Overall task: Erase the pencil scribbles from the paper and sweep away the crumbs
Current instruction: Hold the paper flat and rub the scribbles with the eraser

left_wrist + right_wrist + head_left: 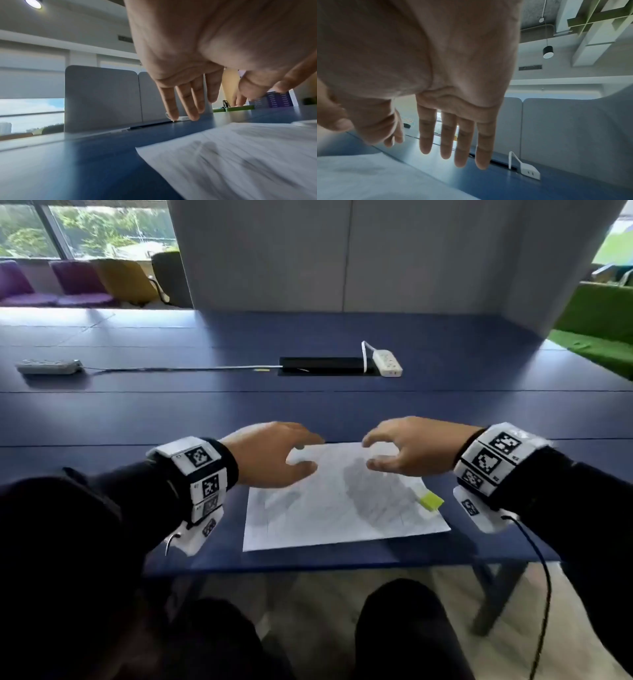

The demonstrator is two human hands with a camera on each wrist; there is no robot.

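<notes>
The paper (342,501) lies flat on the blue bench (308,405), close to its near edge and roughly centred before the person. Its long axis runs left to right across the bench, slightly skewed so that the right end sits a little farther from the near edge than the left. Grey pencil scribbles (373,491) cover the middle of the sheet, densest just right of centre; a fainter patch shows toward the left.

A small yellow-green eraser (431,500) rests on the paper near its right edge, long side angled toward the far left. No hand touches it.

The left hand (274,453) hangs above the far left corner of the paper, palm down. In the left wrist view its fingers (193,102) are extended and held side by side, thumb apart, holding nothing. Whether the fingertips touch the sheet cannot be determined; the hand is blurred.

The right hand (411,446) hangs above the far right part of the paper, palm down. In the right wrist view its fingers (464,142) are straight with narrow gaps between them, clear of the bench, holding nothing.

A black recessed cable tray (325,367) is set into the bench well beyond the paper; a white power strip (387,363) lies at its right end, cord looping into it. A grey power strip (48,367) sits far left, its cable running into the tray.
</notes>
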